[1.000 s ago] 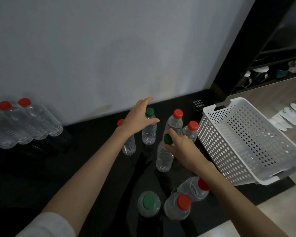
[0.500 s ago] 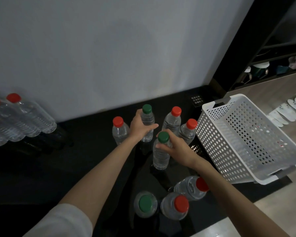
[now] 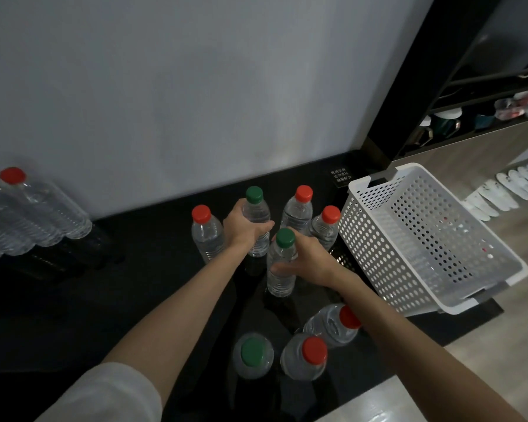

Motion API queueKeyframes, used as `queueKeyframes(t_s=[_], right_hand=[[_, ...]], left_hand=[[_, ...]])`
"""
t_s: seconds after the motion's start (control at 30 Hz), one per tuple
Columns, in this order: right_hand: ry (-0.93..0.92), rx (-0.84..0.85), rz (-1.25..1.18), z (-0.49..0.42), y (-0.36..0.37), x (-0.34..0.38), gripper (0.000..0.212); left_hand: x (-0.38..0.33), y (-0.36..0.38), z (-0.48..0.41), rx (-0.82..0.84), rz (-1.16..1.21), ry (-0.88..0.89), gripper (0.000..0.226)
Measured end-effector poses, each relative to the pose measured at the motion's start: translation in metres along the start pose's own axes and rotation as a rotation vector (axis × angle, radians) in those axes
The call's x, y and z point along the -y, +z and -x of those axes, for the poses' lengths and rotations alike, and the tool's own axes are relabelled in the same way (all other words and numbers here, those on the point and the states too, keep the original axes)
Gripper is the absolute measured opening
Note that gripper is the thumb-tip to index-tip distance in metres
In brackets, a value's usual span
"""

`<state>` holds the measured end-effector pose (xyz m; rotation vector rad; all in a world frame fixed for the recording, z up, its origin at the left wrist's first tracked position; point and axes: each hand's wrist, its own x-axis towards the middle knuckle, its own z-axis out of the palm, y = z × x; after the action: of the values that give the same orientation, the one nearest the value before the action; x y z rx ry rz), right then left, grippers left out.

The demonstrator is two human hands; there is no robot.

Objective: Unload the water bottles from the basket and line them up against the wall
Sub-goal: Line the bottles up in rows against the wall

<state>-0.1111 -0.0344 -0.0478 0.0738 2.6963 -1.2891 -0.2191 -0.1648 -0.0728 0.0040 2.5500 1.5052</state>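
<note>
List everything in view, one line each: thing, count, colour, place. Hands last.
Red-capped bottles: five, clear, on the black surface near the wall.
Green-capped bottles: three, clear, same cluster; two are held.
Left bottles: at least two, red caps, against the wall, far left.
Basket: one, white, perforated, tilted, right.
Sign: one, black with white text, at the wall's foot.
Slippers: a row, white, far right.
Shelf: one, dark, top right.
Left hand: one, grips the rear green-capped bottle.
Right hand: one, grips the middle green-capped bottle.
</note>
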Motion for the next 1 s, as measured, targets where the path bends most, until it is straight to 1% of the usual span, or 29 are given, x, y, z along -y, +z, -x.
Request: queueKeyframes(t_s=[0.13,0.23,0.33,0.43,0.5,0.6,0.67,0.77,1.0], right_hand=[[-0.030,-0.050,0.034,0.008,-0.010,0.007,0.060],[-0.069,-0.112,0.036,0.015,-0.025,0.021,0.058],[-0.128,-0.188,0.058,0.025,-0.040,0.045,0.063],[-0.217,-0.256,0.076,0.035,-0.049,0.075,0.056],[-0.260,-0.271,0.079,0.040,-0.051,0.096,0.054],[-0.309,-0.263,0.090,0.043,-0.049,0.122,0.051],[-0.349,-0.229,0.070,0.043,-0.043,0.142,0.046],[-0.415,-0.168,0.046,0.038,-0.026,0.172,0.046],[-0.515,-0.060,0.033,0.020,0.039,0.233,0.049]], left_hand=[[-0.007,-0.012,0.019,-0.002,0.034,0.073,0.052],[-0.021,-0.029,0.037,-0.045,0.049,0.160,0.054],[-0.037,-0.052,0.056,-0.089,0.038,0.203,0.053],[-0.056,-0.080,0.077,-0.160,0.010,0.255,0.056],[-0.066,-0.099,0.091,-0.202,0.022,0.290,0.055],[-0.076,-0.131,0.108,-0.281,0.029,0.339,0.057],[-0.078,-0.154,0.118,-0.322,0.013,0.357,0.060],[-0.071,-0.189,0.131,-0.393,-0.022,0.353,0.056],[-0.013,-0.277,0.158,-0.550,-0.024,0.266,0.060]])
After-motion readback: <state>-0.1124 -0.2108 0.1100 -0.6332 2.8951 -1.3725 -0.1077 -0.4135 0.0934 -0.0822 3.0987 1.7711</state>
